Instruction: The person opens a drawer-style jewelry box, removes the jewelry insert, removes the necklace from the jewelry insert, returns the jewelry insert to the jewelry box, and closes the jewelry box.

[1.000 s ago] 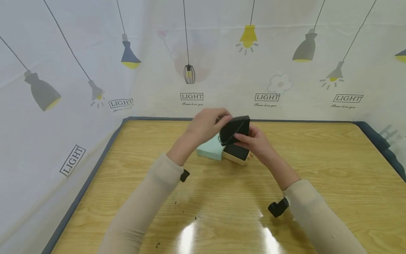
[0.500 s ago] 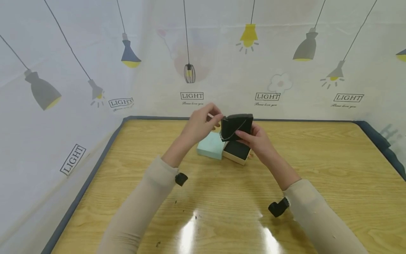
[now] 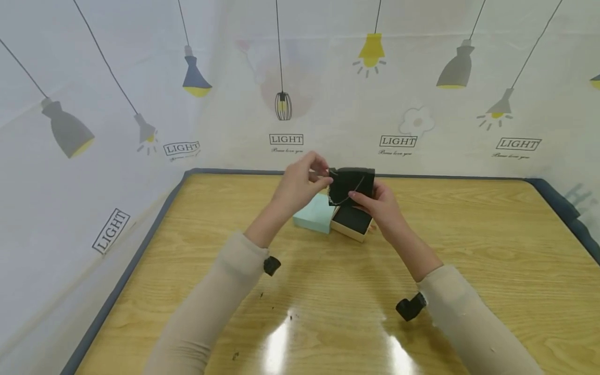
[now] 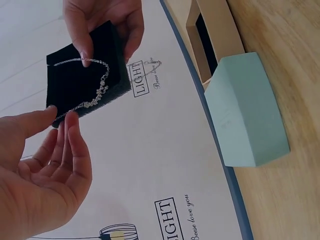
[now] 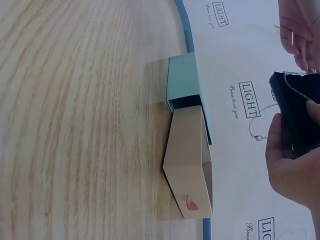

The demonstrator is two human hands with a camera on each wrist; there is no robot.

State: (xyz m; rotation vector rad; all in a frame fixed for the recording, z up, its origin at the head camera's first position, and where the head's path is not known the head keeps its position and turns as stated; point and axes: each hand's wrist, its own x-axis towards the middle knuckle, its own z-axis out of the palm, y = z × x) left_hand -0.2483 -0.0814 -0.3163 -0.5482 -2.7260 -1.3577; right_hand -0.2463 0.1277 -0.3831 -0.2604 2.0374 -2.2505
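Note:
Above the table my right hand point(image 3: 385, 205) holds a square black jewellery pad point(image 3: 344, 183) by its right side, thumb on the front face. A silver chain point(image 4: 103, 82) with small bead-like ornaments loops across the pad. Its loose end point(image 5: 258, 137) dangles behind, as the right wrist view shows. My left hand point(image 3: 300, 179) is at the pad's upper left corner. There its thumb and forefinger pinch the chain where it meets the corner; the fingertips partly hide that spot.
Below the hands, a pale teal box sleeve point(image 3: 311, 214) lies on the wooden table point(image 3: 328, 291). A beige drawer point(image 3: 346, 231) with black lining and a small pull tab point(image 5: 192, 202) sits partly out of it. A lamp-printed curtain point(image 3: 225, 120) stands behind the table's far edge.
The pad has turned flatter toward the head camera, showing more of the chain. My left hand drew back slightly to the left, then came in again at the pad's corner.

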